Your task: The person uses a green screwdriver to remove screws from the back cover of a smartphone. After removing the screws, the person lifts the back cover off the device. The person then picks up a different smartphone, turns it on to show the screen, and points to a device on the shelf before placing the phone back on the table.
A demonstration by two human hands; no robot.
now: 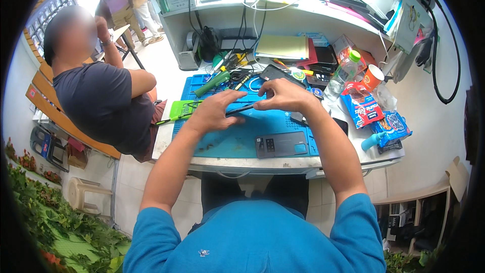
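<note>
Above the blue work mat (222,144), a thin dark phone-like slab (240,109) is held between my two hands, seen almost edge-on. My right hand (283,96) pinches its right end between thumb and fingers. At the other end, my left hand (209,112) is curled about it, thumb and fingers on either side; this hand is slightly blurred. The slab's faces are hidden. Below my right hand, a grey phone back cover or phone (281,144) lies on the mat near its front edge, apart from both hands.
Tools, cables and a green cylinder (212,83) crowd the mat's far side. Right of it stand a clear bottle (342,77), an orange cup (372,77) and snack packets (361,105). A loaded shelf (222,10) rises behind. Another person (96,86) sits at the left.
</note>
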